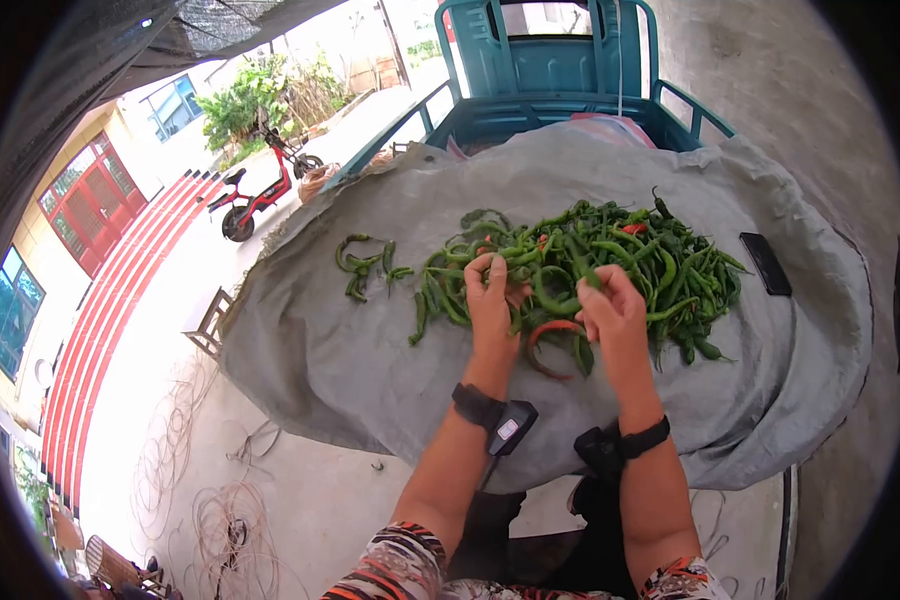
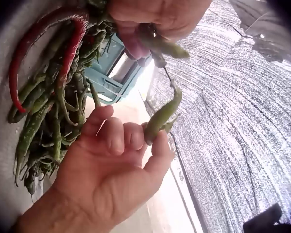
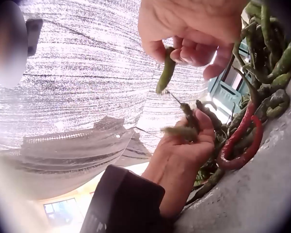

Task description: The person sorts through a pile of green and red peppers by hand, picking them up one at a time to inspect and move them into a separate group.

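Note:
My left hand (image 1: 490, 305) is raised over the near side of a heap of green chili peppers (image 1: 685, 280). It holds a green chili pepper (image 2: 170, 47) between thumb and fingers. Close to its right, my right hand (image 1: 617, 312) pinches another green chili pepper (image 3: 166, 75), whose thin stem points toward the left hand. The other fingers of the right hand are curled in the left wrist view. Beneath the hands, a curved red chili pepper (image 1: 534, 350) lies at the heap's near edge. A few green peppers (image 1: 355, 262) lie apart to the left.
The heap rests on a grey cloth (image 1: 340, 370) spread before a teal cargo bed (image 1: 560, 65). A black phone (image 1: 766, 264) lies to the right. A red scooter (image 1: 265, 190), a wooden stool (image 1: 208, 322) and coiled wire (image 1: 230, 535) are at the left.

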Action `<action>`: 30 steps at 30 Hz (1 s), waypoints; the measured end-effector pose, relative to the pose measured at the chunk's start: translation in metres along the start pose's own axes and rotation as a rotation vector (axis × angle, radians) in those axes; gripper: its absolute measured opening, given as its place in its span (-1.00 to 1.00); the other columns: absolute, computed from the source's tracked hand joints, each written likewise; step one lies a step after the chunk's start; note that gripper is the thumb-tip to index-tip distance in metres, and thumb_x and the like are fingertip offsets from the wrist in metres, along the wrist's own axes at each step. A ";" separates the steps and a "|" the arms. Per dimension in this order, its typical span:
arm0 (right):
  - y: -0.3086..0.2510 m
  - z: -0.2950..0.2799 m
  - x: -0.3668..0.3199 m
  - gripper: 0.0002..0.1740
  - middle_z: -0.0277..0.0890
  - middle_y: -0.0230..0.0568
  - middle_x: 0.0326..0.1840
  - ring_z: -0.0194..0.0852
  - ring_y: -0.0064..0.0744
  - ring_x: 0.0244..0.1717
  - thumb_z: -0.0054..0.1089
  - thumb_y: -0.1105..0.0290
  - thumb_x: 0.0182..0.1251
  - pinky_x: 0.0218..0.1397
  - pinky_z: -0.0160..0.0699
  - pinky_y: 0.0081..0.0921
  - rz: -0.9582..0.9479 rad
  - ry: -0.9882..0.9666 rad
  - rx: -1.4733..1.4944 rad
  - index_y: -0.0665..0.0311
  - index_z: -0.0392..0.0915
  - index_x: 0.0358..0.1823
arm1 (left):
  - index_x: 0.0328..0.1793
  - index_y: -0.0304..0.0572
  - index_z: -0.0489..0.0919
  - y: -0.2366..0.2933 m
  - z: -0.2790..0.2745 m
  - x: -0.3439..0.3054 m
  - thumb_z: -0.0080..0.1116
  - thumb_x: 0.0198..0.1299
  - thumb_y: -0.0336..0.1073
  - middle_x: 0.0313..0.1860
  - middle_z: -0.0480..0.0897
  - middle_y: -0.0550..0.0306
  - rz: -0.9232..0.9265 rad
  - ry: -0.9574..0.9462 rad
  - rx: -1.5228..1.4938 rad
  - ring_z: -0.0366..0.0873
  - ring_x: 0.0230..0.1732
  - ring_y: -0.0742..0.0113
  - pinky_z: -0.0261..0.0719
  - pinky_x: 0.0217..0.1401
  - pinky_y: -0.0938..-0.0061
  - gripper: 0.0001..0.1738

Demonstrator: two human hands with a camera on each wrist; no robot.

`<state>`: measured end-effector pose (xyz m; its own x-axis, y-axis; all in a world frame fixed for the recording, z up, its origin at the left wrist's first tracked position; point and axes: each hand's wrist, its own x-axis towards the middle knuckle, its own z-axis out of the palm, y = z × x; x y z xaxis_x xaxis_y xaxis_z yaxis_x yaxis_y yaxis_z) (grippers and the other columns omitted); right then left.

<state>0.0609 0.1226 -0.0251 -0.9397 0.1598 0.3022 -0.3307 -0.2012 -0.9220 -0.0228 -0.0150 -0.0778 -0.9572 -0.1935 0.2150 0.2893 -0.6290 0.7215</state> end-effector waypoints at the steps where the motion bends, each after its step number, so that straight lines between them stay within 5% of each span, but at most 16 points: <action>1: 0.001 -0.002 0.002 -0.89 0.36 -0.51 -0.52 0.20 -0.80 -0.61 0.17 0.39 0.41 -0.53 0.18 -0.72 -0.014 0.026 0.075 0.25 0.45 -0.20 | 0.08 -0.12 0.38 0.000 -0.002 0.000 0.14 0.41 -0.14 -0.33 0.54 0.20 -0.020 -0.006 0.025 0.50 -0.45 0.45 0.50 -0.41 0.53 -0.69; 4: 0.007 -0.010 0.012 -0.85 0.43 -0.47 -0.47 0.23 -0.78 -0.62 0.18 0.36 0.43 -0.52 0.24 -0.73 -0.063 0.140 0.086 0.27 0.47 -0.14 | 0.05 -0.16 0.39 -0.001 -0.008 0.001 0.12 0.43 -0.14 -0.41 0.52 0.21 -0.016 -0.072 0.102 0.47 -0.48 0.48 0.47 -0.42 0.55 -0.70; 9: 0.008 -0.011 0.015 -0.44 0.52 -0.30 -0.20 0.39 -0.68 -0.52 0.28 0.28 0.35 -0.46 0.44 -0.68 -0.028 0.318 -0.025 0.43 0.36 0.26 | 0.02 -0.17 0.41 0.004 -0.005 -0.001 0.12 0.43 -0.17 -0.47 0.51 0.22 -0.007 -0.157 0.137 0.45 -0.49 0.51 0.42 -0.45 0.57 -0.74; 16: 0.016 -0.007 0.008 -0.65 0.52 -0.42 -0.42 0.40 -0.72 -0.47 0.26 0.28 0.37 -0.45 0.40 -0.73 0.059 -0.038 -0.272 0.33 0.56 0.07 | 0.07 -0.13 0.41 0.012 0.004 -0.011 0.15 0.41 -0.21 -0.47 0.51 0.27 -0.077 -0.343 0.191 0.40 -0.50 0.56 0.36 -0.47 0.63 -0.74; 20: 0.026 -0.008 0.006 -0.66 0.60 -0.24 -0.42 0.52 -0.43 -0.45 0.27 0.21 0.30 -0.34 0.49 -0.48 -0.012 -0.106 -0.632 0.17 0.61 0.04 | 0.09 -0.13 0.43 0.014 0.007 -0.013 0.17 0.40 -0.23 -0.40 0.53 0.27 -0.093 -0.382 0.175 0.40 -0.49 0.59 0.34 -0.47 0.66 -0.73; 21: 0.025 -0.007 0.004 -0.65 0.61 -0.19 -0.41 0.55 -0.30 -0.42 0.28 0.18 0.26 -0.28 0.50 -0.36 -0.015 -0.112 -0.628 0.14 0.61 0.02 | 0.08 -0.14 0.44 0.015 0.009 -0.014 0.18 0.39 -0.23 -0.38 0.52 0.28 -0.094 -0.370 0.173 0.40 -0.49 0.60 0.34 -0.47 0.67 -0.73; 27: 0.015 -0.008 0.003 -0.74 0.58 -0.24 -0.48 0.52 -0.34 -0.47 0.30 0.19 0.24 -0.32 0.48 -0.38 -0.035 -0.022 -0.882 0.19 0.61 -0.16 | 0.08 -0.11 0.45 0.017 0.002 -0.013 0.17 0.39 -0.21 -0.23 0.59 0.21 -0.119 -0.209 0.117 0.38 -0.51 0.60 0.35 -0.49 0.63 -0.74; 30: 0.014 -0.016 0.006 -0.78 0.54 -0.26 -0.51 0.49 -0.39 -0.50 0.30 0.23 0.24 -0.34 0.47 -0.39 -0.064 0.165 -0.704 0.20 0.63 -0.20 | 0.06 -0.09 0.46 0.013 -0.001 -0.009 0.16 0.41 -0.19 -0.19 0.60 0.20 -0.103 -0.182 0.038 0.36 -0.53 0.59 0.32 -0.53 0.62 -0.77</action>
<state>0.0517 0.1362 -0.0402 -0.8765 0.3057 0.3718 -0.1985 0.4743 -0.8577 -0.0104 -0.0224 -0.0705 -0.9678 0.0119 0.2516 0.1926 -0.6089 0.7695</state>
